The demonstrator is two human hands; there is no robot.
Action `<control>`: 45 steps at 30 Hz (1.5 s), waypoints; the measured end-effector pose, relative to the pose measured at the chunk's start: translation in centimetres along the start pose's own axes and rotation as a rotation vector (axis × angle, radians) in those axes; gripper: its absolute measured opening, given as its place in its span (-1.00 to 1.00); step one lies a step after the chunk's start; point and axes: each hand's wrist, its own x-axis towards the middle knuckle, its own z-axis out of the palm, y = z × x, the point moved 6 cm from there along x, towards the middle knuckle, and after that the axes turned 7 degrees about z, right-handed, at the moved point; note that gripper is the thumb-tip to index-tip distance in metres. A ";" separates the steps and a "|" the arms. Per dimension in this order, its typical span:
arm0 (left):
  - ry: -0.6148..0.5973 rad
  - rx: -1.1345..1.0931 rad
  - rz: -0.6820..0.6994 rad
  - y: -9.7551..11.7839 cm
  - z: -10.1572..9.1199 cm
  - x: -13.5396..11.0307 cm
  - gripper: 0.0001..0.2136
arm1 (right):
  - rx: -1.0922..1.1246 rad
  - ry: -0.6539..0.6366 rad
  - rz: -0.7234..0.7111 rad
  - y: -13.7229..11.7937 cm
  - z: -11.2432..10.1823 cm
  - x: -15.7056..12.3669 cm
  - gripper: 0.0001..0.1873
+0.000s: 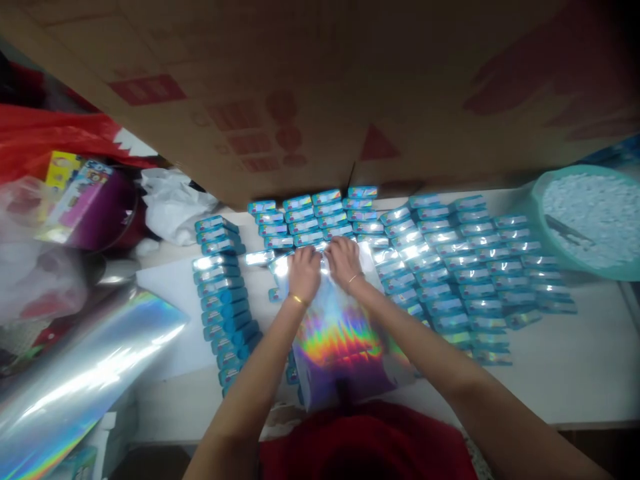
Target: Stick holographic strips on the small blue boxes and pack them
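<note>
A shiny holographic sheet [345, 340] with rainbow reflections lies in front of me over part of the table, its near end close to my body. My left hand [304, 270] has bent fingers at the far left edge of this sheet. Close beside it, my right hand [344, 261] also grips the far edge, fingers curled and thumb near the left one. What the fingertips do is blurred. Rows of small teal packs [450, 267] with shiny labels spread to the right. More teal packs [217, 280] stand in a column at the left, and others [310, 213] lie beyond my hands.
A big cardboard box [320, 100] walls off the table's far side. At the right stands a green basin [543, 213] of small white pieces [600, 207] with a dark tool [567, 230]. On the left are another holographic sheet [95, 367], a purple bucket [115, 207] and plastic bags [35, 247].
</note>
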 end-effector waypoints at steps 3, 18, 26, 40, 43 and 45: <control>-0.013 -0.021 0.047 0.3 0.2 -0.2 -0.76 | -0.016 0.003 0.016 0.1 -0.1 0.2 -0.77; 0.184 -0.418 -0.127 3.0 -6.0 -6.4 -0.93 | 0.059 0.019 0.017 0.6 -0.5 0.3 -0.69; 0.702 -1.001 -0.850 -3.7 -9.3 -14.0 -0.76 | 0.789 -0.330 0.021 -8.0 -0.5 -5.5 -0.50; 0.616 -0.539 -0.966 -17.0 -10.0 -20.1 -0.89 | 0.631 -0.425 0.104 -18.1 10.6 -4.8 -0.73; 0.568 -0.453 -0.980 -18.6 -9.7 -19.9 -0.92 | 0.533 -0.437 0.108 -18.6 12.2 -4.3 -0.75; 0.529 -0.411 -0.998 -19.0 -9.3 -19.9 -0.93 | 0.467 -0.437 0.100 -18.7 12.9 -4.2 -0.76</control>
